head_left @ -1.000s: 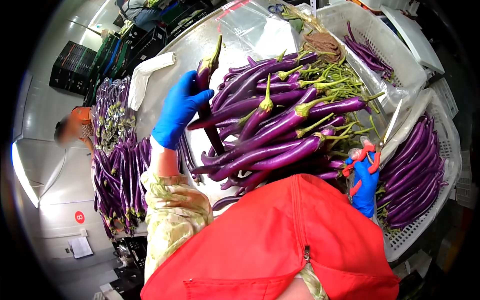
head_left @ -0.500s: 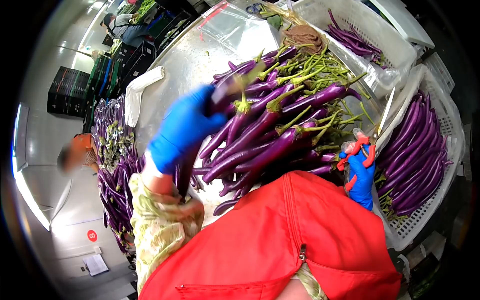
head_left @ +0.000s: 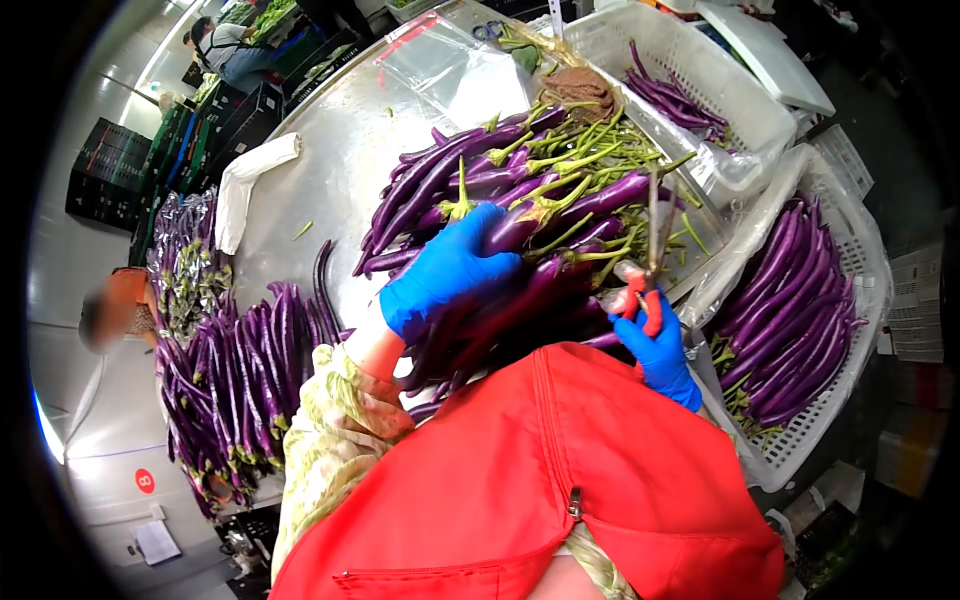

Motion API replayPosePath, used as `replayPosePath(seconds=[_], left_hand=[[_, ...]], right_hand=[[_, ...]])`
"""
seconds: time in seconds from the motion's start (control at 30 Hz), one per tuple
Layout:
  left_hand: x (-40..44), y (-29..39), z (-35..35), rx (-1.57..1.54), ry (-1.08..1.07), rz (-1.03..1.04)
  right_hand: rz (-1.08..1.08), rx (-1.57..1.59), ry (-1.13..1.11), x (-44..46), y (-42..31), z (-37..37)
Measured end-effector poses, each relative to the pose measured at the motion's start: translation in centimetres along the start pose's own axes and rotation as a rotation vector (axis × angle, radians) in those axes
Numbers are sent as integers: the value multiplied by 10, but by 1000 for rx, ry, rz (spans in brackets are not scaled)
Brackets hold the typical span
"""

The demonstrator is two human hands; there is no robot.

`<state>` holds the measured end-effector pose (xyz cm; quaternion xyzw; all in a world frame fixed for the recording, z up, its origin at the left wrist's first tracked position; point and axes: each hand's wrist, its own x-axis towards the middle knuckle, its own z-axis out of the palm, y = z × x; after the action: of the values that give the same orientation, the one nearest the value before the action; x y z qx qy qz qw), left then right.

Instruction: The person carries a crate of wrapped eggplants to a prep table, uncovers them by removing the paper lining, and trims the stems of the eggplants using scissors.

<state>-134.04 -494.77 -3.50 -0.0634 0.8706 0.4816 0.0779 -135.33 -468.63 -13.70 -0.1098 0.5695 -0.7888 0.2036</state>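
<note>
Left hand nearer, thumb and fingers gripping one eggplant over the pile, long axis slanting lower left to upper right, stem end past the fingertips toward the blurred, near-upright scissors, right of it and clasped in right hand.

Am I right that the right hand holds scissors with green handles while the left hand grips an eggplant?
Not quite: the handles of the scissors are red, as the head view shows; the right hand holds them, and the left hand grips an eggplant.
</note>
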Motion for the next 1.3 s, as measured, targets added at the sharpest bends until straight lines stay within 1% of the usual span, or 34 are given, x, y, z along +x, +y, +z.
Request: replayPosePath(seconds=[0.03,0.13,0.27,0.3,0.33,0.43,0.47,0.57,0.6,0.67,0.7,0.8,0.87,0.93,0.97,1.03,1.07,1.13,1.17,1.23,1.3], left_hand=[[2,-2,0,97,-3,-63],[9,-18,5,159,89,-130],[8,-29,18,234,150,65],[4,-16,15,185,157,-30],[4,-22,6,26,169,-1],[-3,-12,-31,-444,105,16],[-3,-18,-44,-599,1,34],[-19,-5,-67,-687,-49,51],[-23,-3,-70,-722,-84,40],[-25,-9,-72,-708,-74,37],[-25,-14,-72,-695,-69,47],[-27,-23,-72,-734,-94,25],[-27,-23,-66,-816,-99,30],[-27,-25,-65,-806,-109,-8],[-25,-30,-64,-794,-114,-23],[-20,-40,-64,-799,-164,-41],[-20,-40,-63,-809,-149,-24],[-20,-39,-59,-827,-117,16],[-21,-41,-57,-821,-120,-2],[-24,-47,-57,-803,-122,-40],[-24,-47,-56,-824,-152,-27]], right_hand=[[22,23,-2,-1,-6,4],[-38,-116,-21,-1,-9,1],[-71,-179,-2,-4,-8,-4],[-65,-195,-8,-5,-8,-6],[-63,-208,-17,-5,-9,-8],[-61,-349,-110,0,-27,-12],[-82,-375,-127,4,-33,-11],[-290,-662,-225,23,-41,-12],[-260,-677,-251,29,-47,-5],[-185,-711,-297,34,-64,9],[-271,-782,-311,36,-67,16],[-324,-793,-361,43,-62,23],[-263,-785,-365,44,-63,30],[-235,-787,-373,46,-60,32],[-292,-811,-361,46,-61,35],[-239,-857,-327,44,-61,39],[-214,-881,-308,44,-62,39],[-257,-861,-293,44,-50,34],[-277,-851,-288,44,-46,32],[-210,-860,-276,42,-46,31],[-176,-860,-272,42,-44,32]])
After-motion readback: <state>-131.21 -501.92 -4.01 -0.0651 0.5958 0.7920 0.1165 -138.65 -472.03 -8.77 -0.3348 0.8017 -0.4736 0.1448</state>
